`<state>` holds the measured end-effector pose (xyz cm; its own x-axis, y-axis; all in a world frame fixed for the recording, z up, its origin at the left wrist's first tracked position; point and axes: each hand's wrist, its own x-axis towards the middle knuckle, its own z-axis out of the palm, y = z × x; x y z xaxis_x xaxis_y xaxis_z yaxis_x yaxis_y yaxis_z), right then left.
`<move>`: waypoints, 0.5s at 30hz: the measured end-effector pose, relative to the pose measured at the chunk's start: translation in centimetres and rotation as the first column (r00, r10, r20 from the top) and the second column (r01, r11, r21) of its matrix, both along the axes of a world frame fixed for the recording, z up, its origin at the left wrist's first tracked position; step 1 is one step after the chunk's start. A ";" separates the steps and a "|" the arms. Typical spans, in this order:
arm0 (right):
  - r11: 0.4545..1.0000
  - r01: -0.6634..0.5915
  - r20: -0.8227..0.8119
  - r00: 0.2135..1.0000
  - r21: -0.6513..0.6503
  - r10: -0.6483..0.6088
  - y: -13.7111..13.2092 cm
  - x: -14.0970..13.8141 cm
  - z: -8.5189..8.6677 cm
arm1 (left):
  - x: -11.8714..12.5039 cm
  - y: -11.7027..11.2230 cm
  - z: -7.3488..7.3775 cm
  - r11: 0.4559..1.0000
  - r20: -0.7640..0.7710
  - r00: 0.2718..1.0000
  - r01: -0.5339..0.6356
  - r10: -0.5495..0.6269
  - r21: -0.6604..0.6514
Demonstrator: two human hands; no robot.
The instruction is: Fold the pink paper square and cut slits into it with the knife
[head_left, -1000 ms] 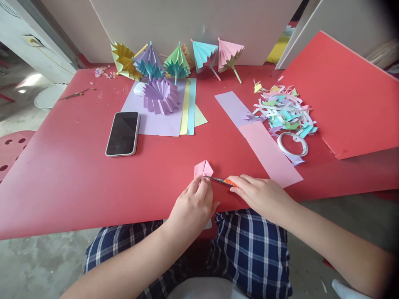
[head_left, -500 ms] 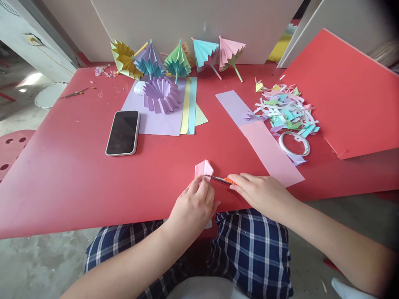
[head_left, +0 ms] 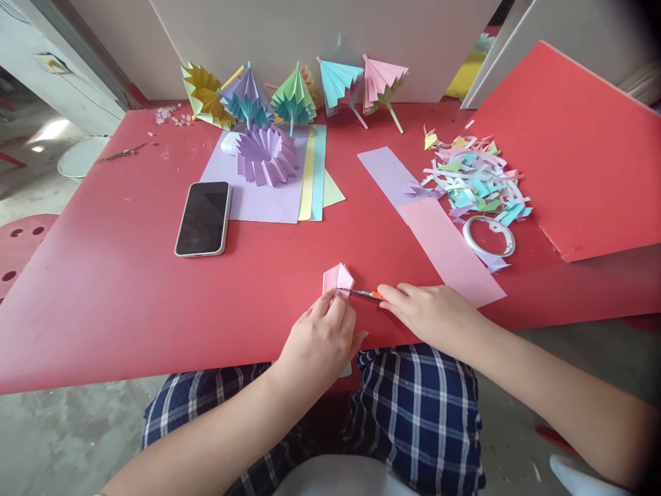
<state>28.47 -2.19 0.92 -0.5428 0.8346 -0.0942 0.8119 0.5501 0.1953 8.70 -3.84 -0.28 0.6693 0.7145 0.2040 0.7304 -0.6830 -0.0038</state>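
Note:
My left hand (head_left: 323,341) pinches a small folded pink paper piece (head_left: 337,278) at the near edge of the red table (head_left: 103,296). My right hand (head_left: 431,313) is closed round small scissors with an orange handle (head_left: 365,295), whose blades meet the lower edge of the pink piece. Both hands rest close together over the table's front edge, above my plaid-clad lap.
A pink paper strip (head_left: 449,251) and a purple strip (head_left: 388,173) lie to the right, beside a heap of paper scraps (head_left: 475,180) and a tape roll (head_left: 489,235). A phone (head_left: 203,218), stacked coloured sheets (head_left: 268,196), a pleated purple rosette (head_left: 266,155) and several paper umbrellas (head_left: 294,96) sit further back.
Hands, scissors and pink piece stay almost where they were; the scissor handle shows a little less under my right fingers. The view has shifted slightly.

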 end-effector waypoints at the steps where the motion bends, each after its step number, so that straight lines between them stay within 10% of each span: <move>1: 1.000 0.002 0.007 1.000 0.004 -0.002 0.0 0.0 0.0 | 0.0 0.0 0.0 1.000 0.009 1.000 0.000 0.000 -0.004; 15: 0.999 0.026 0.004 1.000 0.039 -0.026 -0.4 0.0 0.1 | 0.1 0.3 0.1 0.999 0.039 0.999 0.001 -0.003 0.033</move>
<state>28.48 -2.60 1.04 -0.5204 0.8516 -0.0638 0.8249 0.5206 0.2203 8.84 -3.56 -0.17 0.6618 0.7056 0.2532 0.7289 -0.6846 0.0025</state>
